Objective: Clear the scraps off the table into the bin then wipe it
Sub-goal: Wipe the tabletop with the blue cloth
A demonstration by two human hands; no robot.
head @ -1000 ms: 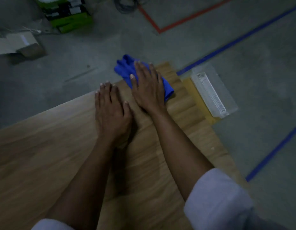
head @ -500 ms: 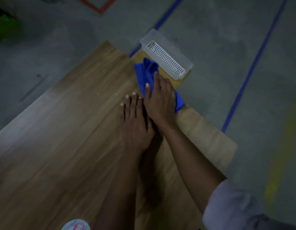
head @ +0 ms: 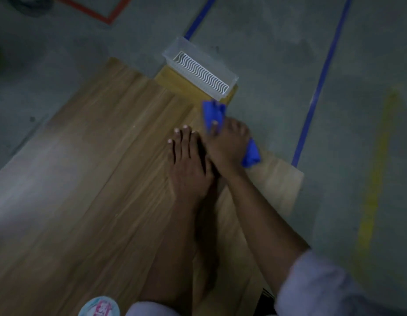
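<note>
My right hand (head: 228, 145) holds a bunched blue cloth (head: 212, 112) against the wooden table (head: 95, 179) at its far right edge, fingers bent over it. Cloth sticks out ahead of the fingers and from under the palm. Beside it, my left hand (head: 189, 165) lies flat on the tabletop with straight fingers, touching the right wrist. A clear plastic bin (head: 199, 67) with a wavy-slotted bottom sits just beyond the table's far corner, on a yellow surface. I see no scraps on the visible tabletop.
Grey floor with blue tape lines (head: 312, 106), a red tape corner (head: 106, 17) and a yellow stripe (head: 376, 169) surrounds the table. A round pink-and-teal object (head: 98, 306) shows at the bottom edge.
My right hand has slid the cloth rightward along the table to its right edge by the bin, and its fingers have bent over it. The left hand followed alongside.
</note>
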